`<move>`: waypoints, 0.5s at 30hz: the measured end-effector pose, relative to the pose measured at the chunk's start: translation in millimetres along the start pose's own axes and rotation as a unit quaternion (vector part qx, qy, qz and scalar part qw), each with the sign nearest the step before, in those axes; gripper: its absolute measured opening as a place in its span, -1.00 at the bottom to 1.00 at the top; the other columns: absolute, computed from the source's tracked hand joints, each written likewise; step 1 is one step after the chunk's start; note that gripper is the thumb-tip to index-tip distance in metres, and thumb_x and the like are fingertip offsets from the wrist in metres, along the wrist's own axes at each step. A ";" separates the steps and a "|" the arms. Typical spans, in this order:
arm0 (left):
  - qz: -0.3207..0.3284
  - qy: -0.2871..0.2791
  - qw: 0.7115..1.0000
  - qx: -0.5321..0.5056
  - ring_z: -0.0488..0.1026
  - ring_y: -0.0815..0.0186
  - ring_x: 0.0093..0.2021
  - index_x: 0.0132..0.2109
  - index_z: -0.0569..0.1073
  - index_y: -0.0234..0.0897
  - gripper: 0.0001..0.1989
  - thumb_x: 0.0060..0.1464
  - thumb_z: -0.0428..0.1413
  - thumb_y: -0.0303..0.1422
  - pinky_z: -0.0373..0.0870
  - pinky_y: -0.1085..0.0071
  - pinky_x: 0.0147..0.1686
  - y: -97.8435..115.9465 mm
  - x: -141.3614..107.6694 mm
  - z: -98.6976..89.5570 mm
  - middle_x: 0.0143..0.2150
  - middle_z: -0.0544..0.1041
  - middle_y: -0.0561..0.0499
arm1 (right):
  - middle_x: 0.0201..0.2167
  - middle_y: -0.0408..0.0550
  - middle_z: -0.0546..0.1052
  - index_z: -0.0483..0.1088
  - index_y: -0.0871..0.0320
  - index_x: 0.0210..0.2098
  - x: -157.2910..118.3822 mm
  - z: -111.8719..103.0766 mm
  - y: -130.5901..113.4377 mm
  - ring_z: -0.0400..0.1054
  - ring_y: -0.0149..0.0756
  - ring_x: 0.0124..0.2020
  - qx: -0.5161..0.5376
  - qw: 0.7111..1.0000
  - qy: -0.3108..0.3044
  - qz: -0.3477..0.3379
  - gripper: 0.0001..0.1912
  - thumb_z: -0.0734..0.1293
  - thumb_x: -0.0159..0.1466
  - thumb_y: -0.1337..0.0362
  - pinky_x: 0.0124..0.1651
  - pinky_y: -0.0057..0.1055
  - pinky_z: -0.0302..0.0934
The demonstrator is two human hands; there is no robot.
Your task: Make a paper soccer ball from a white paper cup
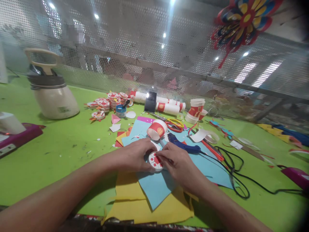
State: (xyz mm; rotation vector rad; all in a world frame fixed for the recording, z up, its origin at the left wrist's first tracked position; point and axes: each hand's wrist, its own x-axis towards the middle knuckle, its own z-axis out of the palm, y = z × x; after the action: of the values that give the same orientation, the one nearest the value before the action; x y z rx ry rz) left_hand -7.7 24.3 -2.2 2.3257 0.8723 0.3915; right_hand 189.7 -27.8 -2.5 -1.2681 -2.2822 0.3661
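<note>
A round white paper-cup bottom [155, 165], dotted with small red paper pieces, sits between both hands above light blue paper sheets [154, 190]. My left hand [137, 154] curls round its left side, thumb at the near edge. My right hand [177, 161] has its fingers pinched together over the disc's upper right; whatever is between the fingertips is too small to make out. Just beyond the hands lies a cut red-and-white paper cup [158, 129]. A blue glue gun [184, 145] rests to the right of it, close to my right hand.
Scissors [175, 124] lie beyond the cup. Finished red-and-white paper turtles [102, 103] cluster behind a blue jar [120, 111]. Stacked cups [195, 109] stand at the back. A large cream kettle [54, 96] is left. A black cord [231, 174] loops right. Yellow felt [145, 206] lies in front.
</note>
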 end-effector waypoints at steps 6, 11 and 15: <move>-0.003 -0.001 1.000 0.004 0.40 0.12 -0.11 -0.14 0.49 -0.22 -0.65 -0.02 0.29 -0.13 0.35 0.24 -0.15 2.1 -0.1 -1.3 -0.13 0.47 -0.06 | -0.35 -0.01 0.43 0.57 0.23 -0.27 0.4 -1.2 -1.2 0.33 -0.27 -0.33 -0.011 1.000 -0.001 0.004 -0.75 0.24 0.36 0.50 -0.29 -0.34 0.20; -0.007 0.002 1.000 0.010 0.41 0.12 -0.12 -0.13 0.49 -0.22 -0.64 -0.02 0.29 -0.14 0.36 0.25 -0.17 1.8 0.1 -1.0 -0.14 0.48 -0.05 | -0.32 0.01 0.43 0.55 0.20 -0.29 -1.6 -3.5 -2.8 0.34 -0.26 -0.31 -0.025 0.999 0.015 -0.012 -0.74 0.22 0.37 0.46 -0.29 -0.32 0.23; -0.015 0.002 1.000 0.016 0.40 0.12 -0.12 -0.12 0.49 -0.22 -0.61 -0.05 0.30 -0.11 0.36 0.26 -0.19 1.5 0.5 -1.3 -0.13 0.48 -0.06 | -0.33 0.04 0.41 0.56 0.22 -0.31 -4.1 -2.7 -3.5 0.32 -0.23 -0.31 -0.052 0.998 0.011 -0.030 -0.72 0.20 0.37 0.46 -0.29 -0.29 0.24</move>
State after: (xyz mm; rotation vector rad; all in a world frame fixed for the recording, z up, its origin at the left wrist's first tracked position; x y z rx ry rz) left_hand -7.1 24.3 -0.2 2.3397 0.9205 0.3714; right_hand 190.4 -33.2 0.2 -1.2432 -2.3424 0.2140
